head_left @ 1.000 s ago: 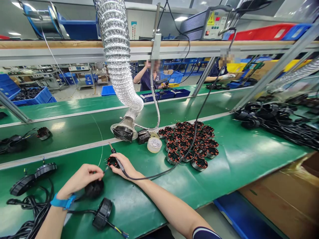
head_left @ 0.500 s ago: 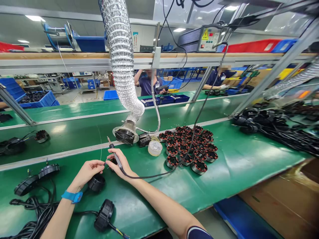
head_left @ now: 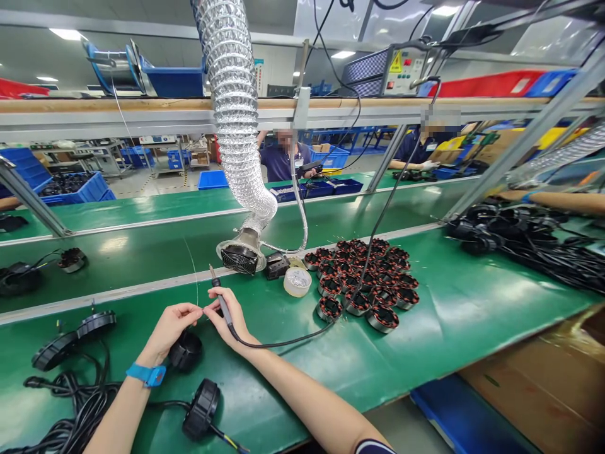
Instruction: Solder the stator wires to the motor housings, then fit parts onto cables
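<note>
**Fingertips met at a thin wire (head_left: 193, 261) beside a slanted soldering iron (head_left: 223, 302)**

Left of the fingers, black cables (head_left: 70, 394) lay tangled on the green table (head_left: 454, 302), their lower loops cut off by the frame edge. Above them sat two tilted black caps (head_left: 55, 350).

The left hand (head_left: 172, 325), banded in blue at the wrist, had its fingers narrowed to a pinch at the lower end of the wire, which was pale, hair-thin, gently bowed and hard to trace against the green. Whatever else sat between the fingertips was too small to make out. A round black cap (head_left: 186, 351) lay just below these fingers, its top partly hidden by the hand; nearer the frame's bottom, another cap (head_left: 202, 410) stood on edge with coloured wire ends.

The right hand (head_left: 230, 321) held the iron, its fingers curled by the dark grey handle, thumb close to the left fingertips. The bare tip pointed up, above the fingers; the black cord trailed right.

Right of the fingers came a fan (head_left: 241, 257), a pale tub (head_left: 297, 282) and clustered copper-wound rings (head_left: 382, 318), some overlapped by others. Farther right, another person's forearm (head_left: 562, 200) was cropped.
</note>
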`<state>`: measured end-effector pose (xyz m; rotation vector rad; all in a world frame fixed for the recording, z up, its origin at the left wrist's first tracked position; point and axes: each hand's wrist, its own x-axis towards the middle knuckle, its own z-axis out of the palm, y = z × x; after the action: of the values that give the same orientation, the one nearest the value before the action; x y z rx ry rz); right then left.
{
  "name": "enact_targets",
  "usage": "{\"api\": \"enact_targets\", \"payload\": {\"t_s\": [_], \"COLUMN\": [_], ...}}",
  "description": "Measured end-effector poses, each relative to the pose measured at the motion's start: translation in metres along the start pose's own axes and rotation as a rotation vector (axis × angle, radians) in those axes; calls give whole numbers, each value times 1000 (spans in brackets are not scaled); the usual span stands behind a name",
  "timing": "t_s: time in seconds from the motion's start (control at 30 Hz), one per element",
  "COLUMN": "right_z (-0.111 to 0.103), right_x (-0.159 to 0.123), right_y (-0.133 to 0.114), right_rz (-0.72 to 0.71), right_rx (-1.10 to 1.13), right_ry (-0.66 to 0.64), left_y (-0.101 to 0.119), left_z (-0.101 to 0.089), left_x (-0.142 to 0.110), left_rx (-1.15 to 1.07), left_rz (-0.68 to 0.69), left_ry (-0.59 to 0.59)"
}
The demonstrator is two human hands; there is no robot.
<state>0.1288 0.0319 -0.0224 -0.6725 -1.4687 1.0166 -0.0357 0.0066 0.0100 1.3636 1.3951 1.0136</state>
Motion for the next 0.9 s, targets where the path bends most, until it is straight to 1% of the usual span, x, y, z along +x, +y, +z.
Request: {"api": "enact_targets", "payload": {"t_s": [0.07,0.17,0.23,0.33,0.43,0.6,0.73,0.83,0.9], "right_z": [-2,-4,-4,-3,-3,-7,-6,-3,-2], "right_x": [0,1,2,2,2,2,1,-1,-1], "right_y": [-3,-8,-10,-11,-8,-3,-2,-1,0], "right_rz": [-45,-154,-206,-238,-213,-83,-27,-20,-28], "right_rx": [-68,-156,-171,-172,-146,-62,-47,-52,-61], "right_ry": [-20,-87,-123,-124,-106,-107,-72,-48,-48], "left_y": [-1,-1,-1,-1,-1,1,2,0,-2], "left_z": [0,3,6,8,5,-2,0,3,4], "left_x": [1,1,0,-3,-4,-2,-2,-2,-1], "left_rx": [-6,16,40,70,110,156,76,38,29], "left_rz": [-6,-12,-6,-1,3,19,-27,-73,-80], "left_ry": [7,-39,-76,-101,-115,-150,-150,-150,-143]}}
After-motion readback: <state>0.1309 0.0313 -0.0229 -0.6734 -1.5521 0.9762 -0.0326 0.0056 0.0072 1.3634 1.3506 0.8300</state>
